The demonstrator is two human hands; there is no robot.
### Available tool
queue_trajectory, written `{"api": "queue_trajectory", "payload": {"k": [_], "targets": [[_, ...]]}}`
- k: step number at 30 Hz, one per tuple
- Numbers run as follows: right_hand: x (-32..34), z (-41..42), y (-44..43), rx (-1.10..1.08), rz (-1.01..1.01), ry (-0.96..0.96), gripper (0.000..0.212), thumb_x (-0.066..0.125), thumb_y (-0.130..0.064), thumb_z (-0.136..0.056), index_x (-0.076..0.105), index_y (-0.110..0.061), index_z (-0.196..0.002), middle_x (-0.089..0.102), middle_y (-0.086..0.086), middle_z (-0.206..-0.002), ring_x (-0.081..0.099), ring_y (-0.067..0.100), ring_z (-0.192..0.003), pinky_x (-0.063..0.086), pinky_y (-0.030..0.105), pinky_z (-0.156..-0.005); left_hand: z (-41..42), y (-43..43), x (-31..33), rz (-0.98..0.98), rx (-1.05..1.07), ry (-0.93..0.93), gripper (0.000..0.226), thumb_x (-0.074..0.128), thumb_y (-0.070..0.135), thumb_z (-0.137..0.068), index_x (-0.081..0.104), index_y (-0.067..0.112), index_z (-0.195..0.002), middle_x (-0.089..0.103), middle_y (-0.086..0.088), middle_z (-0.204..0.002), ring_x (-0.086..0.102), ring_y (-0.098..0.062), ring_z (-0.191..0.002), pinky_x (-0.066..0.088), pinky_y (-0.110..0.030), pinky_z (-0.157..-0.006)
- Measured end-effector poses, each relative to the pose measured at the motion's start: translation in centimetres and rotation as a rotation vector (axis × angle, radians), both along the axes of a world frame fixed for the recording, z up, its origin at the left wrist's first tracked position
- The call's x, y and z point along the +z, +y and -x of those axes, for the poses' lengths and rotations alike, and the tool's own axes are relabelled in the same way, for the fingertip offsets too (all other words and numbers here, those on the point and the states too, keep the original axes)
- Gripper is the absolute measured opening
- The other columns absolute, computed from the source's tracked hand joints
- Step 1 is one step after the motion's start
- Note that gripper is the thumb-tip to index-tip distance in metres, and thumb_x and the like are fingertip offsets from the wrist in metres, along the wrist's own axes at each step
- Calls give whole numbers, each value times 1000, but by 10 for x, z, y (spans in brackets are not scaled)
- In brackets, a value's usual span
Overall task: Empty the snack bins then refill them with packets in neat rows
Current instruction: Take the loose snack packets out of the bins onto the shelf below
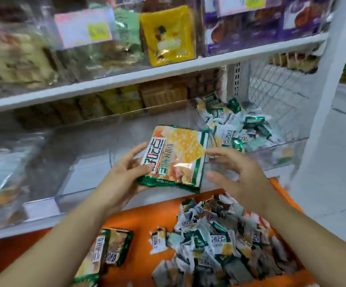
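Over clear bin: L hand grip grasps packet stack left edge; R hand released beside.

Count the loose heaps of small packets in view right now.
2. The shelf heap sits in the clear bin at the shelf's right end. The lower heap lies on the orange surface in the foreground. Others may be hidden outside the frame.

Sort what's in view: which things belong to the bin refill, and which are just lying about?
Job: packet stack held by left hand; right hand beside it; clear bin; loose packet pile.
Lying about: yellow pouch; purple packs; pink price label.
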State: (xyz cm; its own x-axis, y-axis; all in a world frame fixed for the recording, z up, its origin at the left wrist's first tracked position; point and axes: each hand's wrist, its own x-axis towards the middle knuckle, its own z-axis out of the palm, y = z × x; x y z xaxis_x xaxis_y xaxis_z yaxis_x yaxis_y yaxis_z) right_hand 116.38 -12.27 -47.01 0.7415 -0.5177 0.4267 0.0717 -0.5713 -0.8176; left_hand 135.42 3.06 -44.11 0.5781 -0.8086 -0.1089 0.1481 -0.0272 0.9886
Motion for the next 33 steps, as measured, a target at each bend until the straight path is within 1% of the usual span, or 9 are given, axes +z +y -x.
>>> {"api": "queue_trajectory", "payload": {"k": [3, 6, 10, 13, 18, 22, 28, 31, 33], "targets": [[-4, -35, 25, -36, 104, 95, 34, 66, -27, -88, 53, -45, -113, 57, -20, -115, 51, -7, -107, 36, 3, -88, -24, 60, -8, -79, 48, -5, 45, 57, -3, -81, 62, 25, -115, 70, -9, -103, 70, -18, -80, 60, -31, -65], [-6, -75, 48, 15, 306, 212, 40, 63, -24, -89, 56, -27, -128, 54, -10, -128, 42, 3, -121, 25, 6, -97, -46, 113, -16, -150, 28, 37, 41, 55, -6, -82, 63, 17, -114, 71, -9, -107, 71, -20, -83, 59, -30, -62], [-16, -119, 72, 37, 491, 434, 53, 58, -29, -92, 41, -27, -142, 38, -4, -148, 27, 15, -138, 12, 32, -116, -74, 169, -43, -324, -14, 20, 42, 58, -7, -85, 61, 18, -119, 70, -9, -113, 69, -24, -97, 59, -33, -76], [-30, -141, 90, -32, 597, 552, 55, 56, -34, -91, 37, -32, -143, 38, -5, -148, 27, 17, -139, 2, 43, -118, -92, 195, -79, -490, -6, 3, 37, 51, -6, -92, 62, 22, -114, 73, 0, -102, 71, -17, -88, 59, -28, -67], [-58, -155, 109, -235, 690, 424, 48, 52, -35, -84, 51, -27, -131, 55, 2, -130, 42, 24, -127, 2, 43, -116, -135, 210, -137, -766, 70, -73, 32, 50, -5, -92, 59, 22, -108, 67, -5, -97, 68, -21, -79, 55, -26, -55], [-70, -161, 108, -273, 715, 366, 49, 51, -33, -78, 54, -26, -126, 58, 0, -121, 46, 22, -120, 5, 40, -115, -164, 215, -172, -786, 334, -6, 32, 45, -7, -93, 50, 10, -120, 60, -13, -83, 60, -19, -55, 49, -24, -39], [-75, -162, 101, -264, 763, 307, 48, 56, -31, -78, 55, -24, -125, 59, 0, -118, 46, 21, -115, 9, 39, -113, -179, 216, -210, -775, 518, 37, 29, 60, 2, -91, 47, 10, -116, 63, -16, -86, 60, -29, -80, 55, -31, -67], [-76, -163, 102, -254, 756, 309, 48, 55, -30, -78, 55, -24, -126, 59, 0, -119, 46, 21, -116, 9, 40, -114, -177, 207, -207, -1010, 364, -286, 47, 60, 17, -92, 45, 11, -136, 58, -20, -124, 58, -34, -107, 48, -38, -93], [-74, -162, 101, -221, 751, 315, 49, 54, -31, -79, 55, -24, -127, 59, 0, -121, 45, 20, -117, 7, 39, -114, -165, 195, -190, -1003, 246, -452, 46, 56, 18, -94, 45, 10, -139, 52, -15, -134, 53, -34, -116, 44, -35, -94]]}}
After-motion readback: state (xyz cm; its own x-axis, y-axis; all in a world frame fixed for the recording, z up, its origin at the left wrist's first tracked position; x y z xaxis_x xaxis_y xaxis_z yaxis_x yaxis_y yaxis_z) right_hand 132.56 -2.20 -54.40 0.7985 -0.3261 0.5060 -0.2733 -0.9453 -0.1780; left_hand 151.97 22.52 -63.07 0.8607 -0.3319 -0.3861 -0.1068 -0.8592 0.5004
